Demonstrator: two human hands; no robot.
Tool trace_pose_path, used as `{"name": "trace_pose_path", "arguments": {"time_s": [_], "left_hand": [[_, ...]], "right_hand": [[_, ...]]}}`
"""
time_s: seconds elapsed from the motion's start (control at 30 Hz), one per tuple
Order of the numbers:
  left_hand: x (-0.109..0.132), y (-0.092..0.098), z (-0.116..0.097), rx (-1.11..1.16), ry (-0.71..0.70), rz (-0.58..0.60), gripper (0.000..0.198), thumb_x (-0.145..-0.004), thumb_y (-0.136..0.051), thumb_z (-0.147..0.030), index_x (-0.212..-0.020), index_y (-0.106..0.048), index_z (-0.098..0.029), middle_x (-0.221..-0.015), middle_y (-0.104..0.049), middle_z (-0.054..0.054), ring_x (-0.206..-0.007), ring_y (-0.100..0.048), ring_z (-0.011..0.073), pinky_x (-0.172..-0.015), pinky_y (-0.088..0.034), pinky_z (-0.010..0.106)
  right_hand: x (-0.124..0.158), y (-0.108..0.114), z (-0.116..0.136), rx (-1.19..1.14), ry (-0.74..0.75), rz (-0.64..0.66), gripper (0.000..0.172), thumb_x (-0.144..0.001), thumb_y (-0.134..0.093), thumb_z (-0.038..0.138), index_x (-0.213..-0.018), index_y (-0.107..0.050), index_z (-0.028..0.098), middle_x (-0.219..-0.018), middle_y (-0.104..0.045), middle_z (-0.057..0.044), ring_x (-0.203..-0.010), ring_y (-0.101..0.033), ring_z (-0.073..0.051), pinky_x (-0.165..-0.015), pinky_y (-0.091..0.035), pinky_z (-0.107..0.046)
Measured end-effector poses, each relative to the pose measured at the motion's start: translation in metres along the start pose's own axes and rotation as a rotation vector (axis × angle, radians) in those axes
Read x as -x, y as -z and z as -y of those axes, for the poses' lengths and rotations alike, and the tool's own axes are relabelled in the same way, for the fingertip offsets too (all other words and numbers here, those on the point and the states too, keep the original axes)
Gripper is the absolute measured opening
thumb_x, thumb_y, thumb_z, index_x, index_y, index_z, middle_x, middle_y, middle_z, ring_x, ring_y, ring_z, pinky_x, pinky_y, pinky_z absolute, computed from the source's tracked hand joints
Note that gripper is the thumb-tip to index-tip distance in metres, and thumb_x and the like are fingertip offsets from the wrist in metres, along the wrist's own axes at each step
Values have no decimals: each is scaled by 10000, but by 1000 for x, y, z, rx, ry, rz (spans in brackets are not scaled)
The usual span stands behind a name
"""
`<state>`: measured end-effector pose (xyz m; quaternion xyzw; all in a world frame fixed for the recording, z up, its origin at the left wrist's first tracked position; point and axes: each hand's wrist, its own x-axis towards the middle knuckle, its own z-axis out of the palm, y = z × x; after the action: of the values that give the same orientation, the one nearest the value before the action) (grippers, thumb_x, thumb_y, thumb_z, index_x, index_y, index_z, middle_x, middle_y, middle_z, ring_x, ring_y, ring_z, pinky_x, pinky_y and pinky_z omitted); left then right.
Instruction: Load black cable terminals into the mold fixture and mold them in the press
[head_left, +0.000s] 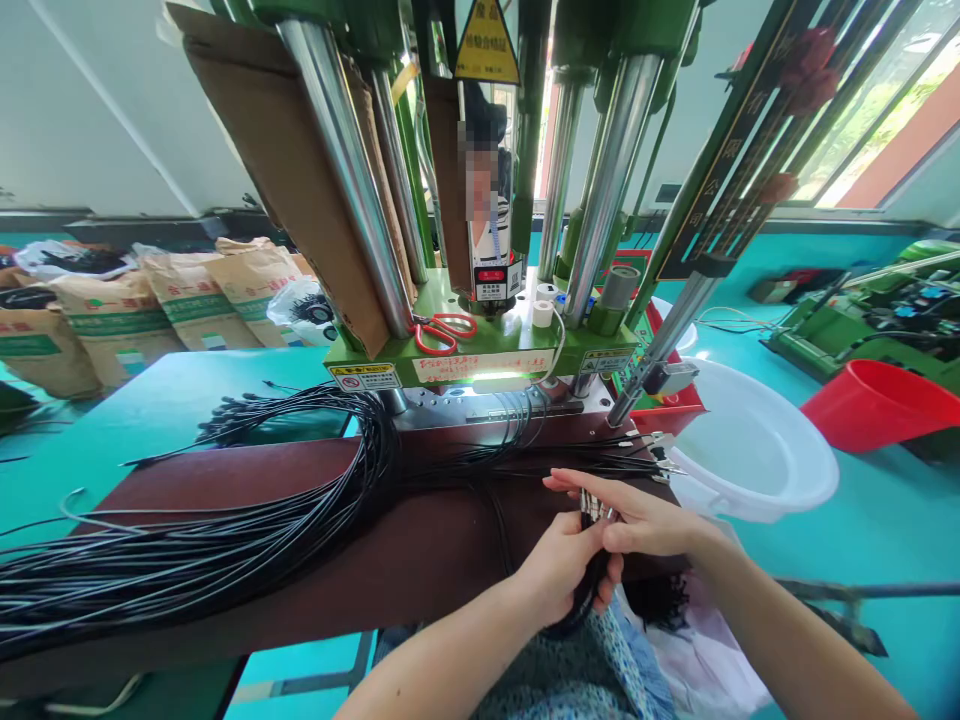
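My left hand [562, 565] is closed around a bundle of black cables [587, 592] in front of my lap. Their silvery metal connector ends [592, 506] stick up above its thumb. My right hand [649, 515] lies against these ends from the right, its fingers stretched out flat over them and its thumb beside the left thumb. Just beyond, more black cables [517, 462] lie across the brown work surface [442, 545]. A thick heap of looped black cables [300, 530] covers the left side of that surface.
A green press [600, 358] with steel columns stands directly ahead, red-handled scissors [444, 333] on its plate. To the right are a white basin [757, 440], a red bucket [877, 405] and a slanted metal rod. Paper sacks [120, 310] stand left. Another person [487, 190] is behind the press.
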<state>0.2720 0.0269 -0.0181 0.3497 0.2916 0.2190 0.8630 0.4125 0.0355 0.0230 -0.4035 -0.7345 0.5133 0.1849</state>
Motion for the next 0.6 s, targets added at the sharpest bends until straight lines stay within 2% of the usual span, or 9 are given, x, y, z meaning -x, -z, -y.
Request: {"name": "trace_pose_path", "arguments": {"time_s": [0.03,0.1,0.23,0.3,0.37,0.47,0.6], "left_hand": [[-2,1,2,21,17,-38,386,-664,-599,-522,-698,-471,-159,-469,-471,-46,-302,-383,61,-275,-245,175],[-7,5,3,68,8,-123,416,-646,-605,-553,-707,-442,-175,-450,-423,-76,-290,-325,39,-282,-186,163],[-15,17,-1,122,-147,-250,474,-618,-622,-599,-723,-441,-174,-435,-333,-115,-287,-218,3,-302,-114,159],[-17,24,-2,112,-201,-297,483,-609,-635,-599,-724,-437,-174,-435,-327,-118,-290,-212,1,-302,-114,159],[-17,30,-3,101,-241,-319,485,-604,-648,-591,-725,-434,-173,-434,-328,-118,-293,-216,2,-298,-126,158],[-18,34,-1,99,-273,-315,472,-610,-659,-566,-735,-433,-171,-431,-327,-118,-297,-220,6,-291,-142,155],[-18,35,1,79,-266,-300,458,-632,-642,-562,-739,-429,-171,-433,-321,-117,-298,-221,7,-288,-147,152]], "right_hand": [[-3,0,-4,96,-1,-14,716,-781,-552,491,-1380,-298,190,-1396,-353,-110,-1237,-371,-270,-966,-389,-414],[-14,4,-12,237,4,-90,656,-808,-538,433,-1366,-321,165,-1396,-352,-114,-1265,-333,-247,-1046,-278,-422],[-47,29,-33,503,-70,-466,392,-920,-284,275,-1258,-429,141,-1262,-512,-96,-1156,-467,-157,-980,-373,-311],[-67,46,-45,716,-173,-567,339,-887,-326,181,-1183,-480,121,-1220,-538,-108,-1137,-475,-165,-981,-357,-302],[-86,58,-55,813,-232,-545,350,-804,-408,84,-1142,-499,100,-1204,-540,-137,-1133,-472,-203,-982,-337,-331],[-105,61,-63,878,-287,-484,368,-716,-403,-19,-1048,-529,78,-1092,-581,-186,-1068,-511,-259,-934,-346,-385],[-105,55,-55,925,-311,-407,299,-683,-438,0,-946,-536,103,-1020,-581,-191,-1032,-511,-305,-891,-338,-421]]}}
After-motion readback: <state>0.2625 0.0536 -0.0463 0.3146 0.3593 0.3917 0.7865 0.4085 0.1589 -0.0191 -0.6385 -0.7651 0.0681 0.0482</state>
